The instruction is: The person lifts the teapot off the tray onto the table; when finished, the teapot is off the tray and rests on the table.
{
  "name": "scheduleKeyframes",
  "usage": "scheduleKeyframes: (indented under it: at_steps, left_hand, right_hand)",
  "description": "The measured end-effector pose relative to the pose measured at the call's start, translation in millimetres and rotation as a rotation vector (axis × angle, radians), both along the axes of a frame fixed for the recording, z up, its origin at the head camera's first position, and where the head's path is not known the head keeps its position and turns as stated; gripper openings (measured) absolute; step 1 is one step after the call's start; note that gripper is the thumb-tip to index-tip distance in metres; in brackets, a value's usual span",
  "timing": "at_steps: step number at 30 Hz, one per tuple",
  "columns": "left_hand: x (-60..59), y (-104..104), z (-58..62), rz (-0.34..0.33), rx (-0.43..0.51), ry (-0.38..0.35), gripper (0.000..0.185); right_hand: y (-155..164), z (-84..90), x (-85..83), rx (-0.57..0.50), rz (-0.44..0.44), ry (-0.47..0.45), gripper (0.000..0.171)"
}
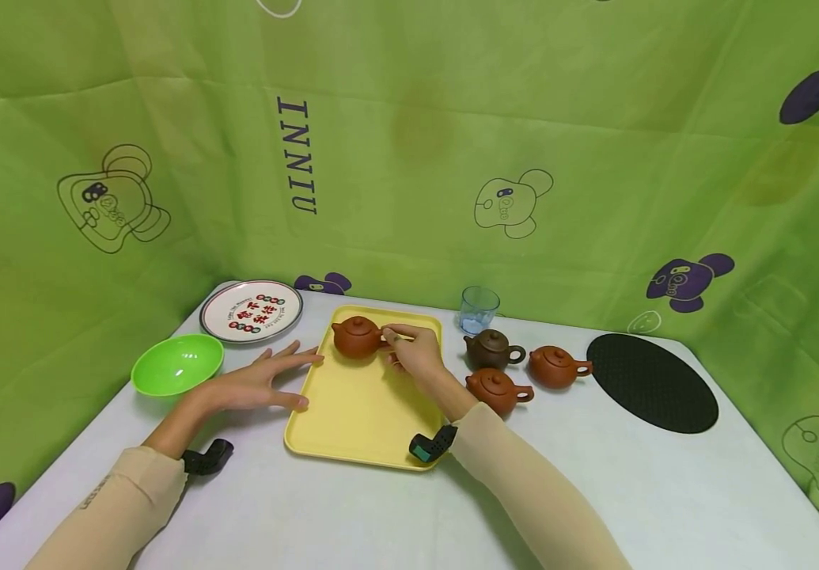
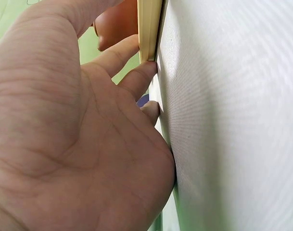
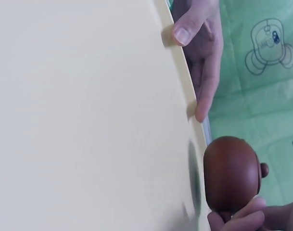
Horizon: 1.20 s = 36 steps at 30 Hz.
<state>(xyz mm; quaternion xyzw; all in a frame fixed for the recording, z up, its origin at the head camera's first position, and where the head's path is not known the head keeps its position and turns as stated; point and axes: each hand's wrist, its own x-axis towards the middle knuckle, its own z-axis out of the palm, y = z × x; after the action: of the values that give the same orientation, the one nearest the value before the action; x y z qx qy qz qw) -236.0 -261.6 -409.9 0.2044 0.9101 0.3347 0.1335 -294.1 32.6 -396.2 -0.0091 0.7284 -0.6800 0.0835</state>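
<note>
A reddish-brown clay teapot (image 1: 357, 338) stands at the far left part of the yellow tray (image 1: 366, 412), its spout turned left. My right hand (image 1: 412, 352) pinches the handle on its right side; in the right wrist view the fingers (image 3: 247, 216) close on the handle below the round teapot body (image 3: 231, 173). My left hand (image 1: 259, 381) is spread at the tray's left edge, thumb and fingertips on the rim. In the left wrist view the left hand (image 2: 98, 139) has its outer side down on the white table, with fingertips at the tray's edge (image 2: 148, 29).
Right of the tray are a dark brown teapot (image 1: 492, 349), two reddish teapots, one (image 1: 498, 390) close to the tray and another (image 1: 555, 367) farther right, a blue glass (image 1: 479, 310) and a black oval mat (image 1: 651, 382). A green bowl (image 1: 177, 366) and a patterned plate (image 1: 252, 311) are at left.
</note>
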Motion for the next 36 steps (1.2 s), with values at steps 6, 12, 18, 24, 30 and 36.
scheduleKeyframes:
  at_steps: [6, 12, 18, 24, 30, 36]
  left_hand:
    - [0.1, -1.0, -0.9, 0.004, -0.004, -0.003, 0.084]
    - [1.1, -2.3, -0.9, 0.002, -0.009, 0.008, 0.083]
    - [1.5, -2.0, 0.2, -0.001, -0.006, 0.011, 0.083]
    - [3.1, -2.0, 0.7, 0.007, -0.008, 0.005, 0.082]
    - [3.5, -1.7, 1.0, 0.007, -0.009, 0.002, 0.082]
    - [3.3, -1.3, 1.1, 0.004, -0.005, 0.004, 0.082]
  right_hand:
    - [13.3, 4.9, 7.2, 0.015, 0.02, 0.012, 0.033]
    - [24.4, 15.1, 20.7, 0.025, 0.036, 0.009, 0.036]
    - [37.8, 27.0, 34.4, 0.01, 0.029, 0.016, 0.031]
    - [57.0, 31.7, 42.0, 0.035, 0.023, 0.03, 0.03]
    - [77.7, 32.9, 47.3, 0.071, 0.009, 0.035, 0.031]
    - [97.0, 38.6, 54.4, 0.09, 0.012, 0.057, 0.035]
